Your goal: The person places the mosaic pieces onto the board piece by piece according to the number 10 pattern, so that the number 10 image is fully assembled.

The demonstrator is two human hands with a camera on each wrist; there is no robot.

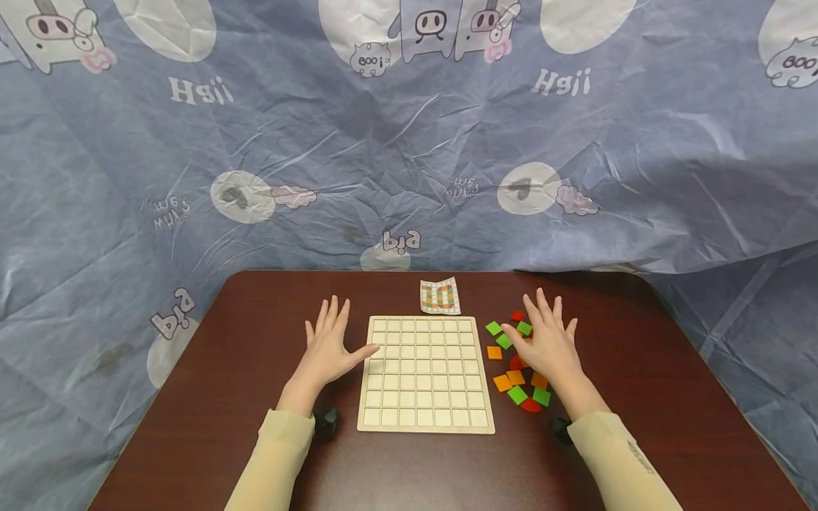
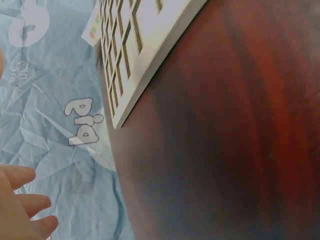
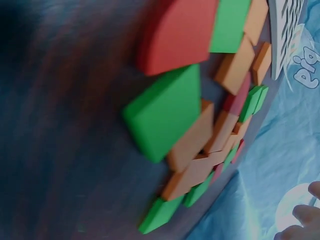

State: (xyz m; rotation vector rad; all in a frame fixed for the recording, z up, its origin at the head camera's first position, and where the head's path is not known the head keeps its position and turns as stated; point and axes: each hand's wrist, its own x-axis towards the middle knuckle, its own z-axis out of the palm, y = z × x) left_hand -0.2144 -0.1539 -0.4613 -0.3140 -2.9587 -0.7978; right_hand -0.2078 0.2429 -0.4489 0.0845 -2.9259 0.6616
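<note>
Head view, grid board: The pale grid board (image 1: 424, 381) is lying flat around the middle of the worktop (image 1: 422, 468), and its compartments are all showing bare, so nothing looks done on it yet.
Head view, loose pieces: Green tiles (image 1: 517, 395), orange tiles (image 1: 503, 383) and red pieces (image 1: 531, 405) are lying scattered off the board, between its right edge and the worktop's right edge; every visible one seems left to deal with.
Head view, pattern card: A creased card (image 1: 439, 297) with a coloured grid is lying just beyond the board's far edge, toward the worktop's far edge.
Head view, left hand: The left hand (image 1: 330, 351) is hovering by the board's left edge, its fingers (image 1: 331, 312) spreading and holding nothing; whether the thumb is touching the rim I cannot tell.
Head view, right hand: The right hand (image 1: 549, 348) is hovering over the loose pieces, hiding some, its fingers spreading and gripping nothing.
Left wrist view, board corner: The board is showing a thick, smooth wooden rim and raised dividers; the visible fingertips (image 2: 42, 202) are pointing apart from it, before the printed cloth (image 2: 45, 150).
Right wrist view, tile pile: The green tiles are looking square and thick, the nearest red piece is showing a curved side, and several pieces are crowding together, perhaps overlapping.
</note>
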